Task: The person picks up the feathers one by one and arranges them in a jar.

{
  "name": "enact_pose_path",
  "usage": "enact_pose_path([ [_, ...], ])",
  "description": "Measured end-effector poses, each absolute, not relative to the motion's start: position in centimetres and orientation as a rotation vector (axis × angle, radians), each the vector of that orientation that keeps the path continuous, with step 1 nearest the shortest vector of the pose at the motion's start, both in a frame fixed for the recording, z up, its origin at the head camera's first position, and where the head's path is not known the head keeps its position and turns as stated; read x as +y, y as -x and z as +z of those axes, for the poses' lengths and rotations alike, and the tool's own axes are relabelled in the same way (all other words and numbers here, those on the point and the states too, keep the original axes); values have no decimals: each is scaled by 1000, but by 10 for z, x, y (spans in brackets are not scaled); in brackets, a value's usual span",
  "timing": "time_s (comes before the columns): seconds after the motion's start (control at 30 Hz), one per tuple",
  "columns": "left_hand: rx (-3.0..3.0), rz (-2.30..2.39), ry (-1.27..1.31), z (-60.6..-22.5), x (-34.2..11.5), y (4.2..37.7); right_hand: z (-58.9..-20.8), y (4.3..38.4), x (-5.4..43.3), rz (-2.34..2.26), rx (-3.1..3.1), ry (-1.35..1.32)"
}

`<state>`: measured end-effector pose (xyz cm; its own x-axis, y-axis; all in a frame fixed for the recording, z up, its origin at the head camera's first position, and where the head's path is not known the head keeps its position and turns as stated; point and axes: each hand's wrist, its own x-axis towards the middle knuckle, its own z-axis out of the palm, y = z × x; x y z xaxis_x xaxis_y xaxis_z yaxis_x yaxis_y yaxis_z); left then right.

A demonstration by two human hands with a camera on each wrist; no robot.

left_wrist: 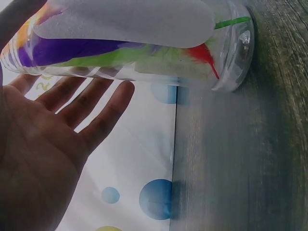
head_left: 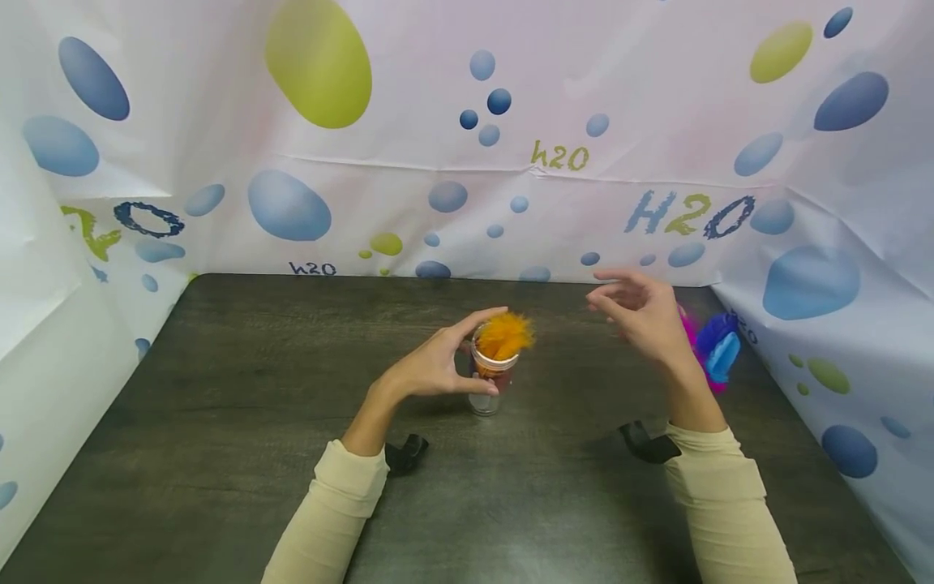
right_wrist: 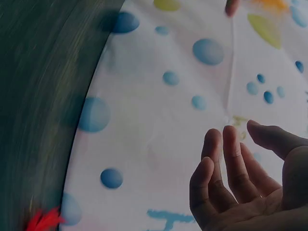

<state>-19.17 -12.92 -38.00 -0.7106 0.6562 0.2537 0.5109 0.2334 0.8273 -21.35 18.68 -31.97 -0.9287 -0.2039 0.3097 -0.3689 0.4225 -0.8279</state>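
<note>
A clear jar (head_left: 484,404) stands upright near the middle of the dark table, with a fluffy orange feather (head_left: 505,336) sticking out of its mouth. My left hand (head_left: 438,361) holds it near the top, thumb on the near side and fingers round the far side. Through the jar's wall the left wrist view shows a purple feather (left_wrist: 72,50), a red feather (left_wrist: 204,55) and some green, partly hidden by a white label (left_wrist: 125,21). Raised over the table to the right, my right hand (head_left: 642,320) has loosely bent fingers and nothing in them.
Beyond my right wrist lie blue feathers (head_left: 718,345) and pink feathers (head_left: 718,388), partly covered by the arm. A red feather tip (right_wrist: 44,220) shows in the right wrist view. A white sheet (head_left: 409,146) with printed bubbles walls the table's back and sides.
</note>
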Motion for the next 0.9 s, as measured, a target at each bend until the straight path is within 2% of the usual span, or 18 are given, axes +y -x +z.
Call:
enact_pose_path([
  [0.27,2343,1482,-1117,-380,-128,192,-334,227,208,1475,-2491,-420],
  [0.63,2325,1493,-1108,-379,-128,193,-354,243,240,1078,-2608,-244],
  [0.9,2315,1492,-1094,-378,-127,192,-372,255,260,977,-2655,-258],
])
